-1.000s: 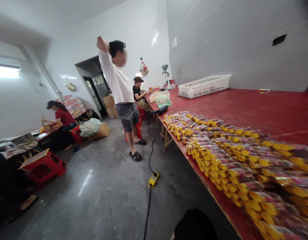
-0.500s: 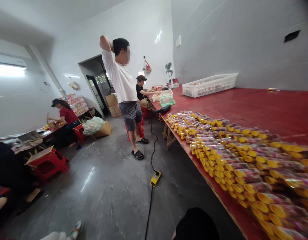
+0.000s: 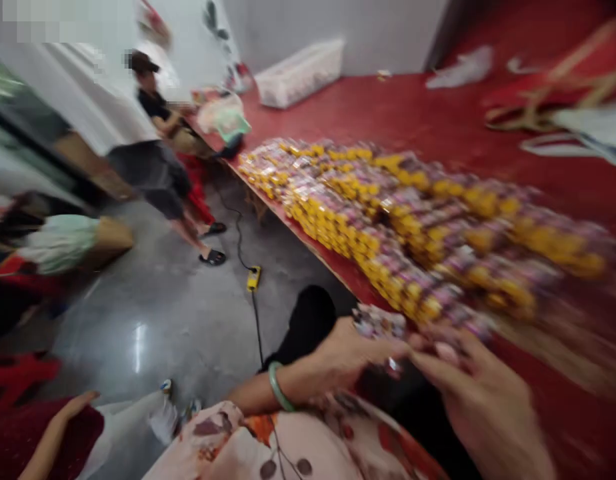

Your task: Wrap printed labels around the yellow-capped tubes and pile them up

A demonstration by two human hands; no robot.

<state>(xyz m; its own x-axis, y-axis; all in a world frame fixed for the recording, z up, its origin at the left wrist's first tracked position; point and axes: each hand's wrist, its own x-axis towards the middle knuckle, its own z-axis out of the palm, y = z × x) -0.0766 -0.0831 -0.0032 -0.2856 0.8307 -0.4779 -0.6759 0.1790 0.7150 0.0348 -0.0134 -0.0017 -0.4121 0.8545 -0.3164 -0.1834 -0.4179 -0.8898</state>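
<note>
Yellow-ended tubes (image 3: 348, 230) lie stacked in long rows on the red worktop (image 3: 383, 110), their open ends turned towards the near edge. The rows reach from the far left part of the worktop to a place just beside the hands.

Both hands are near each other in front of the body, with fingers that seem almost to meet. The left hand (image 3: 358, 347) is closed around a small shiny packet (image 3: 381, 321), which sticks out above the fingers, close to the edge of the worktop. The right hand (image 3: 488, 393) is blurred, with bent fingers beside the nearest tubes; whether it grips something, I cannot tell. A pale green bangle (image 3: 279, 387) is around the left wrist.

Further along stand a white basket (image 3: 301, 75) and a light green one, the green basket (image 3: 231, 125), near a seated co-worker (image 3: 155, 103) in a dark cap. Another person (image 3: 151, 175), in grey shorts, stands on the floor side. On the floor (image 3: 188, 320), a yellow socket (image 3: 254, 278) is joined to a black cable (image 3: 257, 327).
</note>
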